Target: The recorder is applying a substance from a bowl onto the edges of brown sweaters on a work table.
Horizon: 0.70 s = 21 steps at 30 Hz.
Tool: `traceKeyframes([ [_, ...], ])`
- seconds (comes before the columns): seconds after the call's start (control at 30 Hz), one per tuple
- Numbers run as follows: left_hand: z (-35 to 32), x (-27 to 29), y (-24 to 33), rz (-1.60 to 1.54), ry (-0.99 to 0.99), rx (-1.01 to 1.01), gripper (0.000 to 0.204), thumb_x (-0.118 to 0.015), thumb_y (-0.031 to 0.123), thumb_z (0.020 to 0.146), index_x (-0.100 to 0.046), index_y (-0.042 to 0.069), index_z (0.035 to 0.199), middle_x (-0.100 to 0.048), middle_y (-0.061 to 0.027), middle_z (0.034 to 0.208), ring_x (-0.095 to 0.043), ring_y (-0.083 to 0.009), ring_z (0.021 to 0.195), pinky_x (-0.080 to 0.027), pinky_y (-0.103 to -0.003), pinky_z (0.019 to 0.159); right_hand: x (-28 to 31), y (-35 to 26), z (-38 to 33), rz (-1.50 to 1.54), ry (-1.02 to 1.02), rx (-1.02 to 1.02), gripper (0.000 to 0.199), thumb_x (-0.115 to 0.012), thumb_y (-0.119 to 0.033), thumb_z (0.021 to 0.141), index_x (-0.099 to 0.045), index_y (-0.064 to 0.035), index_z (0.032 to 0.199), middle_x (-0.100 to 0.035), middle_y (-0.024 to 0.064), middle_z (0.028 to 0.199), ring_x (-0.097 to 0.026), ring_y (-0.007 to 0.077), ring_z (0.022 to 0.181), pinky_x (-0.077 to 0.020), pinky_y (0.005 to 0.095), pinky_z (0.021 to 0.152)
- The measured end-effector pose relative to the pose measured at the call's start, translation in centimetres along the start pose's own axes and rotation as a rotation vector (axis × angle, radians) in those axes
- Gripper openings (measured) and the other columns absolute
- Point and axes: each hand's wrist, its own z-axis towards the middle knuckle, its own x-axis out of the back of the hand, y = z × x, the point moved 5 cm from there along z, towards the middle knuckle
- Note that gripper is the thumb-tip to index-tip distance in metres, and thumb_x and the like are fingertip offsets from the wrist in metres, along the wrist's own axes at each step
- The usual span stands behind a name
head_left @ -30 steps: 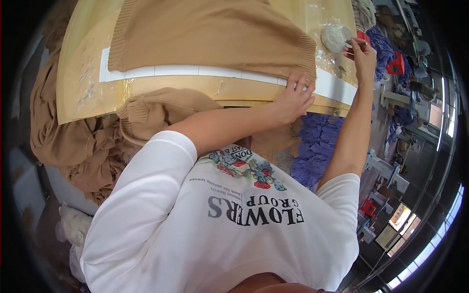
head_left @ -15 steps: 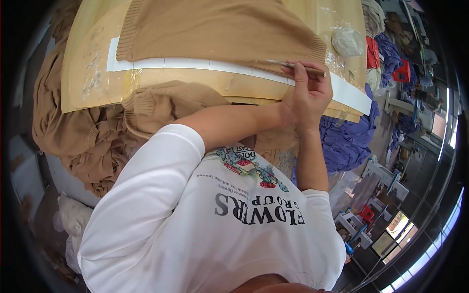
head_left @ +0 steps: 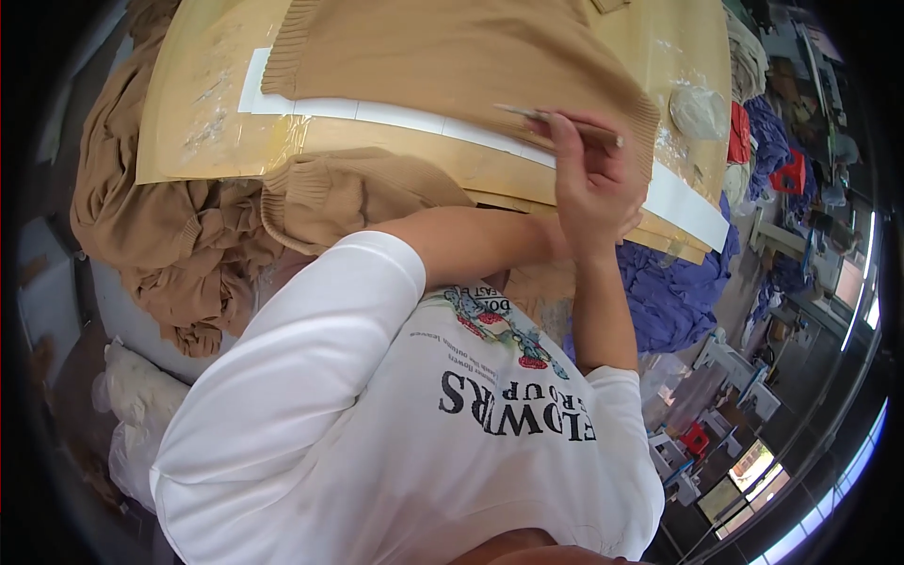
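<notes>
A slim pen-like tool (head_left: pixel 595 132) with a pale pointed tip sits in my right hand (head_left: pixel 595 184). The fingers are closed round it, and its tip points left over a tan knitted garment piece (head_left: pixel 443 66). This piece lies flat with ribbed bands at both sides. Along its near edge runs a long white strip (head_left: pixel 692 202) with thin cross lines. My left forearm crosses beneath the right wrist. Only a little of my left hand (head_left: pixel 633 222) shows behind the right one, at the garment's near right corner; its grip is hidden.
A yellowish board (head_left: pixel 202 141) carries the garment, with a clear crumpled plastic bundle (head_left: pixel 699 114) on its right. Tan knits (head_left: pixel 169 245) heap at the left, and purple cloth (head_left: pixel 673 297) hangs at the right. White bags (head_left: pixel 141 414) stand lower left.
My right hand has lifted the tool's tip off the white strip's edge and up over the garment. The whole view has shifted slightly, so the board appears further right.
</notes>
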Motion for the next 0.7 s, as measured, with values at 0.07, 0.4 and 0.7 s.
traceKeyframes([
  [0.07, -1.4, 1.2, 0.2, -0.532, 0.466, 0.157, 0.042, -0.052, 0.038, 0.081, -0.055, 0.015, 0.116, -0.042, -0.0089, 0.132, -0.03, -0.041, 0.126, -0.016, -0.069, 0.098, -1.7, 0.8, 1.0, 0.018, -0.067, 0.01, 0.011, -0.059, -0.002, 0.085, -0.055, 0.0035, 0.093, -0.065, 0.0104, 0.08, -0.065, 0.0144, 0.076, -0.0516, 0.0222, 0.064],
  [0.4, -2.5, 1.7, -0.3, -0.494, 0.422, 0.089, 0.053, -0.055, 0.05, 0.077, -0.056, 0.016, 0.118, -0.04, -0.0119, 0.133, -0.029, -0.0418, 0.126, -0.017, -0.068, 0.098, -5.5, -0.4, 2.3, 0.06, -0.116, 0.056, 0.01, -0.06, 0.001, 0.083, -0.056, 0.0036, 0.091, -0.065, 0.0085, 0.077, -0.066, 0.0138, 0.073, -0.0522, 0.0223, 0.063],
  [0.7, -1.5, 1.0, 0.7, -0.474, 0.486, 0.126, 0.053, -0.057, 0.051, 0.074, -0.058, 0.016, 0.113, -0.042, -0.0119, 0.131, -0.031, -0.0417, 0.124, -0.019, -0.068, 0.097, -11.4, 2.1, 3.7, 0.03, -0.409, 0.055, 0.011, -0.063, -0.007, 0.083, -0.057, 0.0007, 0.089, -0.065, 0.0072, 0.075, -0.062, 0.0091, 0.065, -0.0463, 0.0203, 0.054],
])
